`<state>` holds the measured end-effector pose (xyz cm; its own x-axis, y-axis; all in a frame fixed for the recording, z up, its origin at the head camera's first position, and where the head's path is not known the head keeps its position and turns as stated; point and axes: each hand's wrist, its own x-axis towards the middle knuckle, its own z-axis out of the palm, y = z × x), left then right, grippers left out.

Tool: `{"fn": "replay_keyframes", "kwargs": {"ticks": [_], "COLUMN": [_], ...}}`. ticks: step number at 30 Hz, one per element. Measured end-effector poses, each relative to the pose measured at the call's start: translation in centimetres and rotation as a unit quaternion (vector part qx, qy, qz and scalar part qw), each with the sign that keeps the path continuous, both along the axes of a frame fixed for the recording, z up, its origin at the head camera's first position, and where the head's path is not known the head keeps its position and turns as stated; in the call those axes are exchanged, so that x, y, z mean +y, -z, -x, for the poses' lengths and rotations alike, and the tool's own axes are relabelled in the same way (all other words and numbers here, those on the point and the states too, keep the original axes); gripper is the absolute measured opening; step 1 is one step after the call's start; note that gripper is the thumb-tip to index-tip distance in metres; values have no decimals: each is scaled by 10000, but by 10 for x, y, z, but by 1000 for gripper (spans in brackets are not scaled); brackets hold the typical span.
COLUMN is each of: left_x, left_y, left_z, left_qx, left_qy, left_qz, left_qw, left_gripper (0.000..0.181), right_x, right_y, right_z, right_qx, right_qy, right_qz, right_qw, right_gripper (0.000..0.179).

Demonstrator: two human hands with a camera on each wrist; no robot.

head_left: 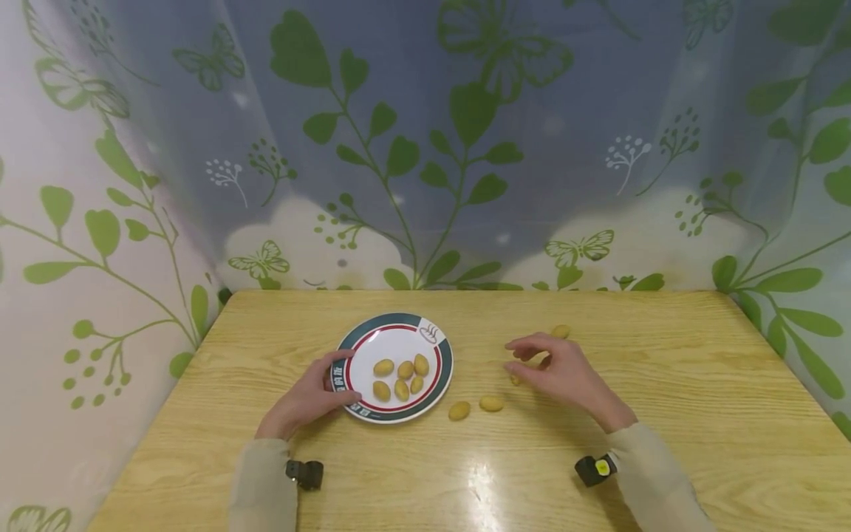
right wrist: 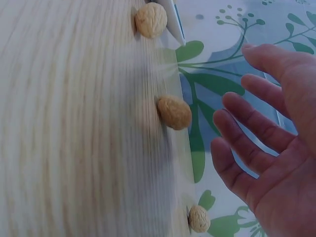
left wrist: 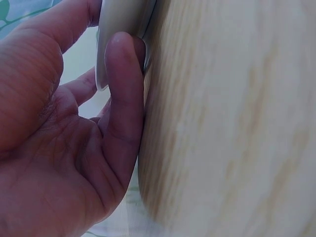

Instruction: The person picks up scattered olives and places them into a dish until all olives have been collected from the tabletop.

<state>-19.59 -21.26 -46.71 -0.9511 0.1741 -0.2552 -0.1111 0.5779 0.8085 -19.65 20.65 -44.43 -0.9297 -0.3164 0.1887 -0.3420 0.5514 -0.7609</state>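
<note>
At the plate's left side my left hand (head_left: 309, 395) grips the rim, thumb on top. The round plate (head_left: 379, 345) is white with a dark green border and red ring, and several walnuts (head_left: 383, 367) lie on it. In the left wrist view, fingers of my left hand (left wrist: 74, 128) are under the rim of the plate (left wrist: 101, 74). My right hand (head_left: 557, 372) hovers above the table, fingers slightly bent and holding nothing. A partly hidden walnut (head_left: 515, 380) is below its thumb. The right wrist view shows the right hand (right wrist: 276, 138) apart from a wrinkled brown walnut (right wrist: 175, 112).
Two walnuts, one at the left (head_left: 459, 411) and one at the right (head_left: 491, 403), lie between plate and right hand. Another walnut (head_left: 561, 331) sits behind that hand. A leaf-patterned curtain (head_left: 425, 148) borders the wooden table (head_left: 399, 480) at the back and sides.
</note>
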Motion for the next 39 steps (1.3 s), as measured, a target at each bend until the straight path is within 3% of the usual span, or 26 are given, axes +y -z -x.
{"fn": "replay_keyframes", "kwargs": {"ticks": [11, 27, 39], "left_x": [-1, 1, 0], "left_y": [0, -2, -2], "left_z": [0, 0, -1], "left_qx": [-23, 3, 20], "left_qy": [-63, -8, 13], "left_qz": [-12, 71, -23], "left_qw": [10000, 10000, 10000], "left_gripper": [79, 80, 79], "right_x": [11, 20, 19], "right_y": [8, 13, 21], "right_z": [0, 0, 7], "right_qx": [-34, -234, -289], "right_qy": [220, 145, -27], "right_qz": [-238, -686, -935], "right_qw": [9995, 9973, 9952], "right_gripper": [34, 34, 33]}}
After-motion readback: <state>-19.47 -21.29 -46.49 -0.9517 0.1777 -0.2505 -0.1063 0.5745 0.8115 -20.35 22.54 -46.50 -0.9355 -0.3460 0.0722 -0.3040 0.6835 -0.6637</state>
